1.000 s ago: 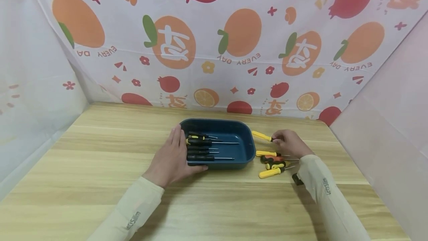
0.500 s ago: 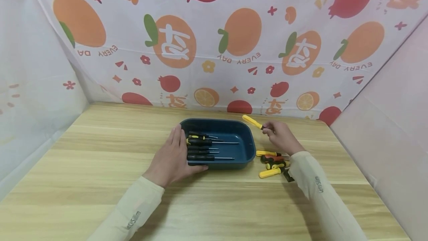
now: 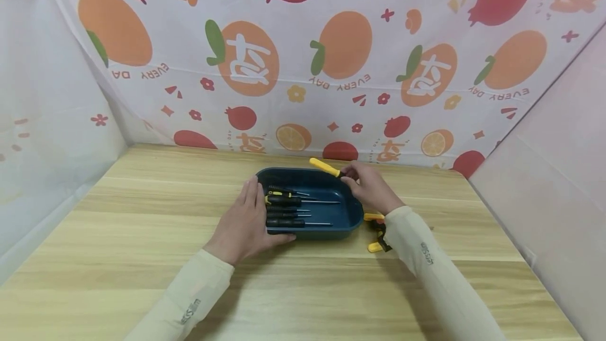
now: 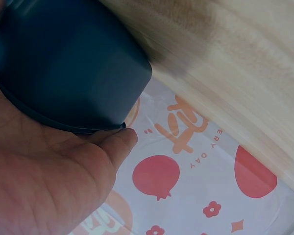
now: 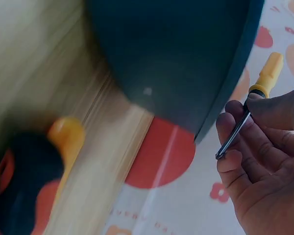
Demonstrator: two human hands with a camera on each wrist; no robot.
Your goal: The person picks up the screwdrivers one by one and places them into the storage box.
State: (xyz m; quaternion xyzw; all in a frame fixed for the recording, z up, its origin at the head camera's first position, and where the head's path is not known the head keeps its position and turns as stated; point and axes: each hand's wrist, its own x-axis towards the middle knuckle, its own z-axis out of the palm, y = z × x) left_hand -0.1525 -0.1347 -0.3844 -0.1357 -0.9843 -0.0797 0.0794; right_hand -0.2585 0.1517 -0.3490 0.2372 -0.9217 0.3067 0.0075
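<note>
My right hand (image 3: 371, 189) pinched a yellow screwdriver (image 3: 325, 167) by its thin metal part. The grip was tight, with my fingers (image 5: 240, 147) curled round the metal. The yellow handle pointed to the upper left of the frame, over the back edge of the blue tray (image 3: 347, 209) in the middle of the picture. My left hand (image 3: 243, 222) lay flat and loose against the left side of the tray, with my thumb (image 4: 118, 142) touching its rim. More black and yellow screwdrivers (image 3: 289, 207) lay side by side inside the tray. A few other tools (image 3: 376, 231) sat on the table (image 3: 118, 225) just right of the tray, partly hidden by my sleeve (image 3: 426, 262).
</note>
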